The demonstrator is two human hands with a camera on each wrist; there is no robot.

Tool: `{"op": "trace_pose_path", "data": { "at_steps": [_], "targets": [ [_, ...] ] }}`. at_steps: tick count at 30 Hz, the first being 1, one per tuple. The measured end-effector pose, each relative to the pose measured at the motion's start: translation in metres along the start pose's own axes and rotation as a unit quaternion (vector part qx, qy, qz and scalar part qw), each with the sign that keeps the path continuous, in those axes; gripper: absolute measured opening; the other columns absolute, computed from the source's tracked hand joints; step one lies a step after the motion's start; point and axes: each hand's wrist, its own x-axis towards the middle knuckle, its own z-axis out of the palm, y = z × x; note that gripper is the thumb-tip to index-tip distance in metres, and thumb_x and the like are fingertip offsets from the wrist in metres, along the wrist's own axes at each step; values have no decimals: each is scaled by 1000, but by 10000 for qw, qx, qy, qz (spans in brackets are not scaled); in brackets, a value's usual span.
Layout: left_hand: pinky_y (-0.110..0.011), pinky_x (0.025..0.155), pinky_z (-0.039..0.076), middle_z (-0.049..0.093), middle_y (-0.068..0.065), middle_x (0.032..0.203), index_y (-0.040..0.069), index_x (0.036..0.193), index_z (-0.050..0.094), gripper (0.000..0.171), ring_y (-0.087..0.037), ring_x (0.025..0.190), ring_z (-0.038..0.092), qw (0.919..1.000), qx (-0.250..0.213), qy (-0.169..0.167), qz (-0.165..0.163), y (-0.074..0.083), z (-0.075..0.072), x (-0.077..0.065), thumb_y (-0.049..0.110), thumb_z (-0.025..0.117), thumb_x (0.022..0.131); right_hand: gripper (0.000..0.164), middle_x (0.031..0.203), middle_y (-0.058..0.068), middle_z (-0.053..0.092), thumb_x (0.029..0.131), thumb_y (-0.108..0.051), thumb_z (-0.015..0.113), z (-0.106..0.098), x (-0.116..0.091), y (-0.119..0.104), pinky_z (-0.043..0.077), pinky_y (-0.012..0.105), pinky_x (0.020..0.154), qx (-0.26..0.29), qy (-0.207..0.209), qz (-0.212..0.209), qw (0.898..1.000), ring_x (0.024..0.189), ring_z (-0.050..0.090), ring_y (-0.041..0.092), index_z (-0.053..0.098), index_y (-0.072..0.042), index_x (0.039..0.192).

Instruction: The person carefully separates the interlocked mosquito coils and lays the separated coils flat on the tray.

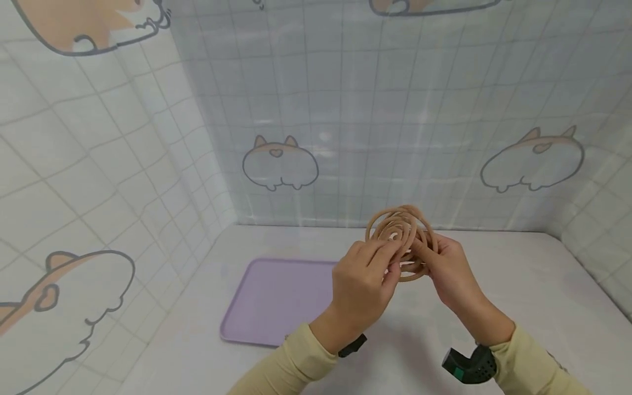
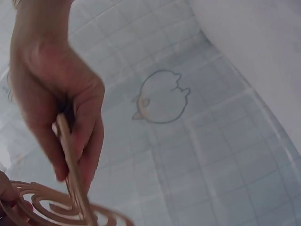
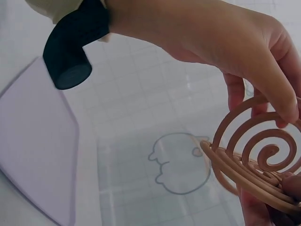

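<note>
Two tan mosquito coils (image 1: 411, 215), spiral in shape, are up in front of me above the table, overlapping and set at an angle to each other. My left hand (image 1: 362, 280) pinches one coil between thumb and fingers; this coil (image 2: 71, 153) appears nearly edge-on in the left wrist view. From the other side, my right hand (image 1: 451, 269) grips the second coil, thumb on its face. The right wrist view shows that coil's rings (image 3: 240, 110) standing up, with the other coil slanting across below them.
A lilac tray (image 1: 281, 302) lies on the white table (image 1: 523, 296), left of and partly behind my left hand. Black wrist cameras (image 1: 471, 366) sit at both cuffs. Tile-patterned sheeting (image 1: 395, 120) with cartoon dogs forms the back and side walls.
</note>
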Motion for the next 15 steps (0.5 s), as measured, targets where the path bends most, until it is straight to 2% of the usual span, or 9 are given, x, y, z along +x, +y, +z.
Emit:
{"op": "trace_pose_path", "data": {
  "at_steps": [7, 15],
  "targets": [
    [-16, 59, 47, 62, -2, 82, 4, 100, 67, 23, -12, 67, 56, 9965, -465, 170, -670, -13, -7, 9, 1, 59, 80, 25, 86, 2, 70, 93, -19, 55, 0, -1, -6, 55, 31, 66, -12, 49, -53, 10000, 79, 68, 17, 64, 0, 106],
    [-14, 54, 41, 62, -2, 80, 5, 100, 66, 18, -9, 64, 53, 9824, -1084, -57, -1523, -24, -10, 12, 3, 59, 84, 21, 82, 3, 70, 92, -19, 57, 1, -4, -12, 55, 31, 62, -70, 171, -31, 9998, 78, 67, 16, 65, -2, 102]
  ]
}}
